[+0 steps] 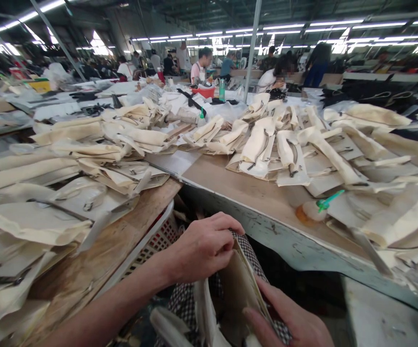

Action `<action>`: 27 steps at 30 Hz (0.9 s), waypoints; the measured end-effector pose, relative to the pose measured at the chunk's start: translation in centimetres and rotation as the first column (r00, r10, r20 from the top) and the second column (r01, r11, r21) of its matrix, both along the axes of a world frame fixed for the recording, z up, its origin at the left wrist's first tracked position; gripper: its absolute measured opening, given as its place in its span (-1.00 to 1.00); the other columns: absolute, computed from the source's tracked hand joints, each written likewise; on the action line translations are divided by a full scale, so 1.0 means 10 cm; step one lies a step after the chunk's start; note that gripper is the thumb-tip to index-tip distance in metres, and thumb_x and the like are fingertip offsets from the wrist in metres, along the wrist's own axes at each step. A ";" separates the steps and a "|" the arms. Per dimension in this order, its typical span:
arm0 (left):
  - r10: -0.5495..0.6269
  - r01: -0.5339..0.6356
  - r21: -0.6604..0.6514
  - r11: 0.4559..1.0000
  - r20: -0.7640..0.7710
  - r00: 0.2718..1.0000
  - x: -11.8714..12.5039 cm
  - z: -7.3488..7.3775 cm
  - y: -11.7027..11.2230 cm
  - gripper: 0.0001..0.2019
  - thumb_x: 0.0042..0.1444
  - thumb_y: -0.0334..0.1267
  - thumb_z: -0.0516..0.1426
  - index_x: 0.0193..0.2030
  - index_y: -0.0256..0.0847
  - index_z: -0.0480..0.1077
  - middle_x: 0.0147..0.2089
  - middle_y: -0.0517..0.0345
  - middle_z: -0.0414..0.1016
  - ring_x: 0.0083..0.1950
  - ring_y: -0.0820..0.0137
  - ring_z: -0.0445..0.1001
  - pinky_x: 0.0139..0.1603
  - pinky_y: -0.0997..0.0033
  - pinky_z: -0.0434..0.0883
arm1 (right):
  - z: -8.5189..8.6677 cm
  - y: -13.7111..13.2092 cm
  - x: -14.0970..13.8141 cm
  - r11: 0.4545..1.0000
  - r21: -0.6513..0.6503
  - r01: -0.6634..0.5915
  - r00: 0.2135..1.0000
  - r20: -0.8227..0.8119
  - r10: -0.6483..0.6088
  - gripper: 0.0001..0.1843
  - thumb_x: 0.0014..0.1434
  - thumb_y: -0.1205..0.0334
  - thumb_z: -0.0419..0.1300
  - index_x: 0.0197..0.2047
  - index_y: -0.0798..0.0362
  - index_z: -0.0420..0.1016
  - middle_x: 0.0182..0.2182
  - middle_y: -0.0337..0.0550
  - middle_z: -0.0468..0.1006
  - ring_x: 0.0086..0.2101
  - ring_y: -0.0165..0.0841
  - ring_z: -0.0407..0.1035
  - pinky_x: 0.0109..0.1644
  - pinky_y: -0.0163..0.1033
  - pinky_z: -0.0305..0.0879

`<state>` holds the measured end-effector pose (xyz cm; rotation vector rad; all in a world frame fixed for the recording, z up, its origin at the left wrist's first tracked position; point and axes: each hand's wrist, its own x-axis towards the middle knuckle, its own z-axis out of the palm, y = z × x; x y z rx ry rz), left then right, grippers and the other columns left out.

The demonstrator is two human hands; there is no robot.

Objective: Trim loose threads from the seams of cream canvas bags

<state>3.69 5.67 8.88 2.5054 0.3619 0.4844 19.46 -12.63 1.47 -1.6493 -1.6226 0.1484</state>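
Note:
My left hand curls over the top edge of a beige bag piece with a black-and-white checked lining, fingers closed on it, low in the middle of the view. My right hand presses against the same piece from the lower right, fingers lying along its side and thumb on its face. The piece is held upright between both hands, below the table edge.
Piles of cream fabric pieces cover the worktables. A small glue bottle with a green nozzle lies on its side at right. A white plastic basket sits under the left table. Other people work at the far tables.

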 end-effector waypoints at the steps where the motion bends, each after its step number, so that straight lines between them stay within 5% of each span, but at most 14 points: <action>1: -0.016 0.016 -0.007 1.000 -0.006 1.000 0.01 0.00 0.01 -0.84 0.04 -0.55 0.09 -0.47 -0.24 0.29 0.01 0.07 0.49 -0.03 0.38 0.45 -0.01 0.46 0.35 | 0.01 0.01 0.02 1.000 0.009 -0.030 0.999 0.033 0.029 -0.64 0.30 0.11 0.13 0.09 0.07 0.49 -0.10 -0.08 0.66 -0.22 -0.26 0.61 -0.12 -0.37 0.54; 6: 0.002 -0.006 -0.088 0.996 -0.042 0.999 0.06 -0.03 0.03 -0.85 0.05 -0.53 0.08 -0.47 -0.24 0.28 -0.06 0.10 0.55 -0.18 0.46 0.51 -0.19 0.55 0.36 | 0.06 0.03 0.14 0.982 -0.068 -0.176 0.955 0.231 0.187 -0.61 0.30 0.27 0.12 0.16 0.19 0.43 -0.02 -0.02 0.61 -0.16 -0.28 0.59 -0.12 -0.43 0.52; 13: 0.070 -0.075 -0.069 0.995 -0.070 0.995 0.14 -0.11 0.00 -0.85 0.07 -0.51 0.08 -0.47 -0.24 0.30 -0.12 0.15 0.57 -0.21 0.46 0.51 -0.21 0.54 0.34 | 0.02 0.04 0.20 0.968 -0.192 -0.163 0.896 0.381 0.227 -0.58 0.38 0.32 -0.05 0.22 0.28 0.36 0.02 0.09 0.57 -0.20 -0.28 0.60 -0.13 -0.38 0.53; 16: 0.085 -0.090 -0.066 0.994 -0.077 0.993 0.17 -0.13 0.01 -0.85 0.08 -0.49 0.07 -0.47 -0.23 0.31 -0.12 0.15 0.57 -0.21 0.44 0.52 -0.20 0.52 0.35 | -0.04 0.06 0.24 0.973 -0.137 -0.187 0.875 0.427 0.229 -0.55 0.35 0.39 -0.07 0.23 0.30 0.35 0.00 0.14 0.58 -0.16 -0.24 0.59 -0.11 -0.35 0.53; 27: 0.104 -0.110 -0.043 0.993 -0.114 0.988 0.20 -0.13 0.01 -0.87 0.08 -0.45 0.08 -0.46 -0.21 0.30 -0.15 0.19 0.56 -0.21 0.44 0.51 -0.20 0.55 0.34 | -0.12 0.09 0.26 0.983 0.027 -0.183 0.954 0.248 0.171 -0.63 0.34 0.40 -0.02 0.13 0.27 0.44 -0.06 0.09 0.62 -0.14 -0.28 0.58 -0.04 -0.40 0.48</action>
